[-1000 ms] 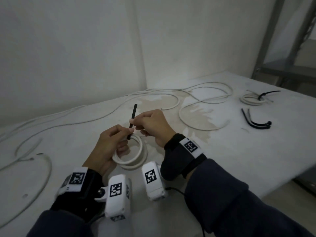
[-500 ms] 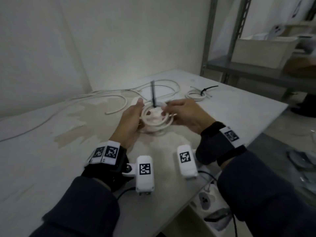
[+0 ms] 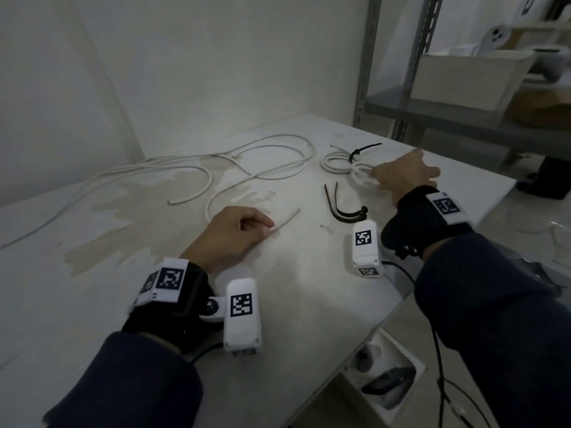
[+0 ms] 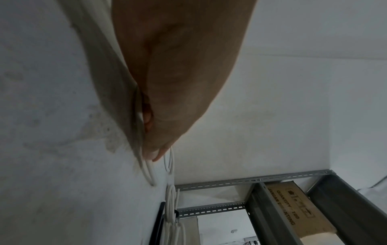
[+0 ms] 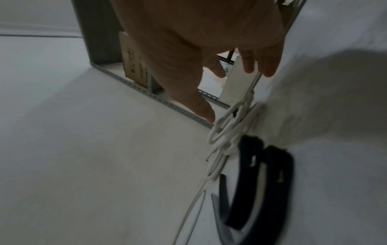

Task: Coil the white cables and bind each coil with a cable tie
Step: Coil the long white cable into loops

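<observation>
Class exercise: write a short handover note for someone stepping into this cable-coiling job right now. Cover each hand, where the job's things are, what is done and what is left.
Left hand: curled on the loose cable end near the table's middle.
Right hand: fingers spread, open, over the small coils at the far right of the table.
Done: one coil there wears a black tie. The coil under the hand is partly hidden, so its tie cannot be confirmed.
Spare black ties lie near the right wrist.
Left: the long loose cables across the back need coiling and tying.
</observation>
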